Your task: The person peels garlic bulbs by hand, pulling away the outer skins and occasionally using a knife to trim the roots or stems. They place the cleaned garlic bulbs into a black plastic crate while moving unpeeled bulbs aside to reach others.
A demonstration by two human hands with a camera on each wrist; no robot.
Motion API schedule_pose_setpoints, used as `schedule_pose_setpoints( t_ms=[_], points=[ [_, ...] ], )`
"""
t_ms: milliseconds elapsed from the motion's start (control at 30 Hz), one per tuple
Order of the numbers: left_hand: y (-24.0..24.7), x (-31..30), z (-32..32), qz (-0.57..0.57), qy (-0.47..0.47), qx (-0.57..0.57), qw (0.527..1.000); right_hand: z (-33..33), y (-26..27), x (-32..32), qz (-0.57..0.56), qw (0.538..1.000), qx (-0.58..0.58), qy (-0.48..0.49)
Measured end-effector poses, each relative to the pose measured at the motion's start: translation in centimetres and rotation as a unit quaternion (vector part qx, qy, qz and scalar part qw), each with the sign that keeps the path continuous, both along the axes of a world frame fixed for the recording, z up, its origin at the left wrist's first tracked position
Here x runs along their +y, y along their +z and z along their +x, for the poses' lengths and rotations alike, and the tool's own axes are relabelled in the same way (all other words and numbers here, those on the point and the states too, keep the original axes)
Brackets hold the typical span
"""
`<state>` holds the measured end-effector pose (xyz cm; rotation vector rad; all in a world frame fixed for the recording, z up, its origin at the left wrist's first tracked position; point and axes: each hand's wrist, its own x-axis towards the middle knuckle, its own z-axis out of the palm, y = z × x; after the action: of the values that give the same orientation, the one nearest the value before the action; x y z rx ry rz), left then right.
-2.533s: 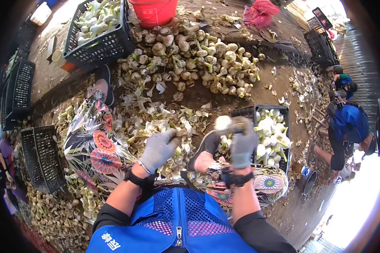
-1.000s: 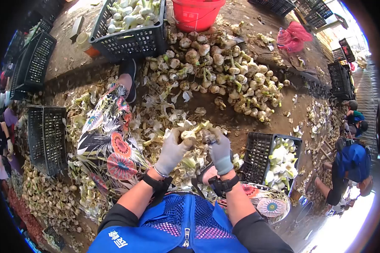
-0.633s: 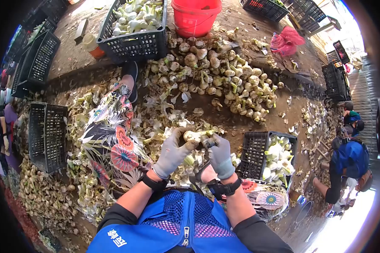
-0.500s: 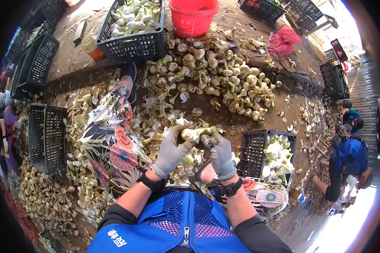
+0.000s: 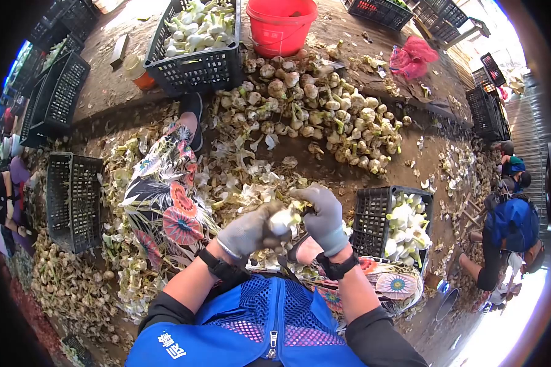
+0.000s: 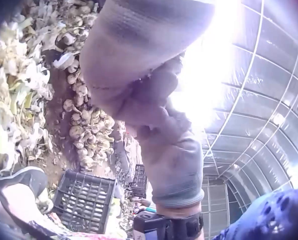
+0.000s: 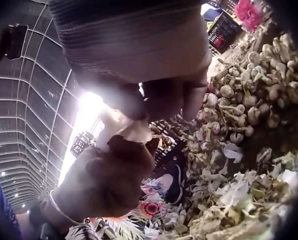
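Note:
Both hands wear grey-white work gloves and meet low over the litter of husks in the head view. A garlic bulb [image 5: 280,221], white on its bared side, rests in the curled fingers of my left hand [image 5: 246,233]. My right hand [image 5: 326,219] is close at its greenish stem end, thumb and finger bent around it. The right wrist view has the bulb [image 7: 123,131] pale between the left hand [image 7: 109,180] below and the right hand above. In the left wrist view the gloves hide the bulb.
A crate of peeled garlic [image 5: 408,226] stands beside the right leg, and a fuller crate [image 5: 196,72] at the back. Unpeeled garlic [image 5: 312,113] is heaped ahead, near a red bucket [image 5: 281,30]. Another crate [image 5: 73,202] stands left. People [image 5: 509,223] sit far right.
The right hand has come back from beside the right-hand crate to meet the left. Over the last half second, the left hand has turned the garlic bulb, showing a whiter side.

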<state>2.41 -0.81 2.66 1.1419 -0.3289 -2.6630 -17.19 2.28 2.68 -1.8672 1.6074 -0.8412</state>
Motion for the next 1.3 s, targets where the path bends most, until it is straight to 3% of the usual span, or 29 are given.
schedule_pose_setpoints(
  t_ms=[67,100,133,200,233,267,333,367,400,467,533,600,633,667,700,733,767,800,867,933,1000,1033,1100,1133,1167,1200,1233,1267,1300],
  points=[
    [-0.5,1.3,-0.4,-0.006,-0.018,0.039,0.999,1.0,0.0,0.3,0.025,0.985,-0.165,-0.039],
    [-0.3,1.3,-0.3,-0.044,-0.037,0.062,0.996,1.8,-0.4,0.9,0.12,0.936,-0.311,-0.112],
    [-0.6,1.3,-0.3,-0.045,-0.038,0.062,0.996,1.1,-1.6,1.3,0.119,0.936,-0.312,-0.113],
    [-1.8,1.4,-0.4,-0.041,0.058,0.122,0.99,-0.4,-3.2,1.7,0.179,0.895,-0.327,-0.245],
    [-2.4,1.3,-0.2,-0.055,0.078,0.131,0.987,-0.2,-3.2,2.3,0.143,0.923,-0.278,-0.223],
    [-2.9,1.4,0.0,-0.053,0.078,0.129,0.987,0.2,-3.2,3.0,0.145,0.923,-0.279,-0.223],
    [-2.6,1.4,-0.2,-0.146,0.06,0.062,0.986,1.8,-1.0,3.8,0.151,0.867,-0.446,-0.163],
    [-2.3,1.5,-0.8,-0.121,0.113,0.086,0.983,1.7,-1.8,3.7,0.051,0.965,-0.237,-0.099],
    [-3.0,1.7,-1.3,-0.121,0.11,0.087,0.983,1.5,-1.5,3.7,0.049,0.965,-0.237,-0.101],
    [-4.9,1.9,-1.8,-0.193,0.218,0.016,0.956,1.5,-0.9,3.6,0.213,0.836,-0.46,-0.209],
    [-3.3,1.1,-0.3,-0.227,0.21,-0.047,0.95,0.5,-1.4,3.4,0.184,0.827,-0.487,-0.212],
    [-2.1,0.7,1.8,-0.379,0.066,-0.146,0.911,-0.8,-2.3,3.8,0.148,0.786,-0.533,-0.277],
    [-2.3,0.5,2.8,-0.399,-0.033,-0.175,0.9,-1.6,-3.2,3.7,0.137,0.812,-0.478,-0.305],
    [-2.5,0.4,3.5,-0.398,-0.033,-0.175,0.9,-2.1,-4.0,4.0,0.138,0.812,-0.478,-0.305],
    [-2.5,0.2,4.0,-0.524,-0.124,-0.257,0.803,-2.2,-3.8,3.9,0.14,0.802,-0.492,-0.31],
    [-2.3,0.0,4.2,-0.629,-0.21,-0.328,0.673,-2.1,-3.8,3.8,0.143,0.791,-0.505,-0.314],
    [-2.1,0.4,3.6,-0.627,-0.204,-0.372,0.653,-1.6,-3.8,3.8,0.125,0.779,-0.533,-0.305],
    [-1.9,0.4,2.8,-0.627,-0.204,-0.372,0.653,-1.4,-3.9,3.7,0.125,0.779,-0.533,-0.305],
    [-1.5,0.4,1.1,-0.691,-0.044,-0.323,0.645,-1.0,-4.0,3.8,0.144,0.809,-0.501,-0.271],
    [0.0,-0.4,-0.4,-0.72,-0.022,-0.316,0.618,-0.7,-2.7,3.7,0.136,0.822,-0.494,-0.249],
    [0.3,-0.8,-1.2,-0.545,-0.022,-0.176,0.82,-1.1,-2.1,3.9,0.109,0.906,-0.364,-0.188],
    [0.0,-0.8,-1.4,-0.593,-0.022,-0.196,0.781,-1.4,-1.6,4.0,0.109,0.906,-0.363,-0.189],
    [0.9,-0.2,-1.2,-0.616,-0.053,-0.176,0.766,-2.1,-0.7,4.0,0.036,0.988,-0.111,-0.104],
    [1.3,0.2,-0.9,-0.637,-0.083,-0.16,0.749,-2.2,-1.4,4.3,0.037,0.988,-0.11,-0.105],
    [1.0,0.5,-0.6,-0.66,-0.108,-0.139,0.731,-2.2,-2.7,4.6,0.122,0.935,-0.271,-0.194],
    [1.1,0.8,0.0,-0.659,-0.109,-0.139,0.731,-2.0,-3.4,4.8,0.203,0.841,-0.419,-0.275],
    [1.2,1.1,0.8,-0.667,-0.179,-0.136,0.71,-1.2,-1.9,3.9,0.217,0.686,-0.604,-0.343],
    [1.3,1.4,1.6,-0.672,-0.249,-0.133,0.685,-2.5,-4.4,5.3,0.157,0.759,-0.554,-0.304],
    [0.5,1.6,2.3,-0.651,-0.248,-0.17,0.697,-2.2,-4.2,5.1,0.144,0.731,-0.585,-0.319]
  ],
)
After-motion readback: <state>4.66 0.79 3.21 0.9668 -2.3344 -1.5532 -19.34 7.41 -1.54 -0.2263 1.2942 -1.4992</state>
